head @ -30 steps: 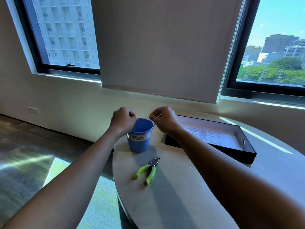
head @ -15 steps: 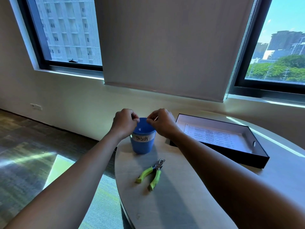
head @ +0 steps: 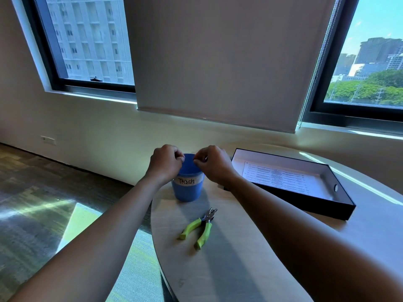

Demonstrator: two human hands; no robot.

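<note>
A blue cup (head: 187, 190) with a white label reading "Trash" stands near the far left edge of a round pale table (head: 229, 269). My left hand (head: 165, 163) hovers over the cup's left rim, fingers curled and fingertips pinched together. My right hand (head: 212, 164) is over the right rim, thumb and forefinger also pinched. I cannot make out anything between the fingertips of either hand. A green-handled plier-like tool (head: 199, 227) lies on the table in front of the cup, untouched.
A black tray (head: 340, 205) holding a printed sheet (head: 279, 177) sits to the right of the cup. The table's left edge drops to a carpeted floor. Behind are a wall, a lowered blind and two windows.
Both hands have stayed over the cup, and their fingertips have drawn closer together above its opening. The camera has shifted slightly; the tool and tray have not moved.
</note>
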